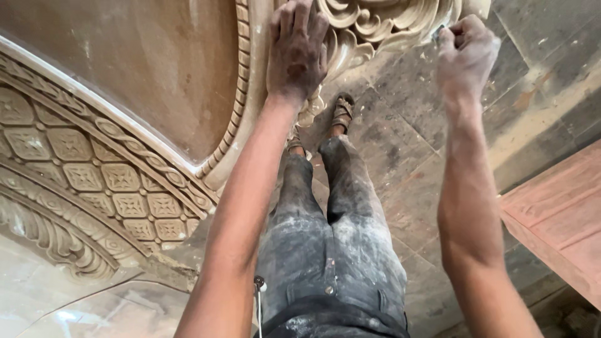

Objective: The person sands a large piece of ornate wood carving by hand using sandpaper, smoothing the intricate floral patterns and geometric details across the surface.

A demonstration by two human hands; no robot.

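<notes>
A large carved wooden panel (156,81) stands on my left, with a smooth oval field, a beaded border and scrolled leaf carving (375,22) at the top. My left hand (297,47) lies flat on the beaded edge beside the scrolls, fingers spread and dusty. My right hand (466,53) is closed around a small dark piece (438,32), what looks like sandpaper or a small tool, held against the right end of the scroll carving. Both forearms are coated in pale dust.
Below are my dusty grey trousers (332,250) and sandalled feet (341,112) on a stone-tiled floor (413,156). A lattice-carved band (106,181) runs along the panel's lower left. A reddish wooden board (557,219) lies at the right edge.
</notes>
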